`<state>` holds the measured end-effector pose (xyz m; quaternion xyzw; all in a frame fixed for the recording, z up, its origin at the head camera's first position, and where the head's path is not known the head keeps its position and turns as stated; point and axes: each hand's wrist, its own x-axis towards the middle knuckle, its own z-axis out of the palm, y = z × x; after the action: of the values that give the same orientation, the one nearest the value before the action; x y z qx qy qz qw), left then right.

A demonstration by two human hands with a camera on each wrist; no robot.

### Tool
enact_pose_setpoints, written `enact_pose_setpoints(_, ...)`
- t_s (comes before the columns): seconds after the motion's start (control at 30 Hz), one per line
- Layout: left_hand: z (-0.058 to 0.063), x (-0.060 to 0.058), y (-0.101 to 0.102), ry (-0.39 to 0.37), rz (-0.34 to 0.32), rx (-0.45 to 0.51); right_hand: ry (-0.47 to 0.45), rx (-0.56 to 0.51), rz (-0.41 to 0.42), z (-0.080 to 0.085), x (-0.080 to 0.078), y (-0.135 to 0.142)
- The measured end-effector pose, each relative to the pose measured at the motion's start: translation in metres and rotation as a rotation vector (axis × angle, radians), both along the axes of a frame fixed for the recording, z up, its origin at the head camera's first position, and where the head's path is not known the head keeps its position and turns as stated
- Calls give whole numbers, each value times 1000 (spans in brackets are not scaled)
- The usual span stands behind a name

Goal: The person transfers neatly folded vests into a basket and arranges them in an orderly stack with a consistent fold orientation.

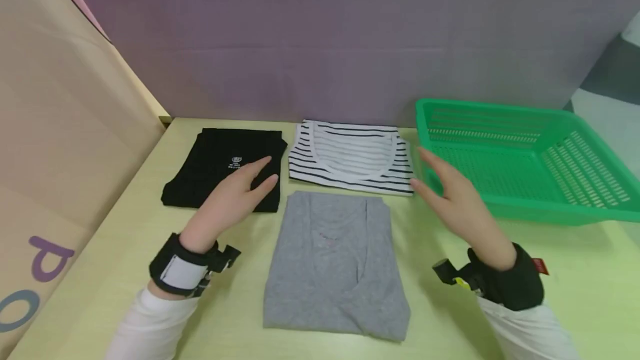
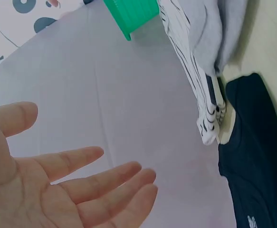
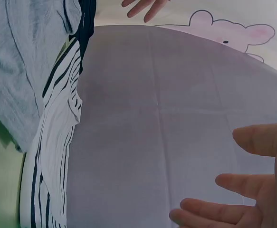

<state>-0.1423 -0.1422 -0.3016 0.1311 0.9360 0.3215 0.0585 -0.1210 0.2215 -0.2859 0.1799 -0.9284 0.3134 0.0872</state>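
Note:
My left hand is held over the black folded garment, its fingers spread and relaxed with nothing in them. On the other side, my right hand hovers near the right end of the striped top and the near left corner of the green basket. Its fingers are likewise extended and hold nothing. Between the two forearms lies a grey folded garment, flat with a V-shaped neckline. The striped top, white with dark lines and a wide scooped neck, lies folded just behind it. A small white print marks the black garment.
The green basket, with slatted sides, stands at the right of the pale yellow table. A grey-purple curtain rises along the table's back edge. A beige printed panel borders the left side.

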Motion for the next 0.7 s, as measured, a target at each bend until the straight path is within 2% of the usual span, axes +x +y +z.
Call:
enact_pose_setpoints(0.13,-2,0,0,-44,-20,43,-7,-57,24,-3,3,-6)
enact_pose_setpoints(0.3,-2,2,0,-99,-39,60,-140,-80,74,-7,3,-11)
enact_pose_setpoints(0.53,-6,2,2,-153,-75,59,-280,49,45,-16,3,-17)
enact_pose_setpoints(0.7,-11,0,5,-161,-50,73,-368,103,60,-21,2,-19)
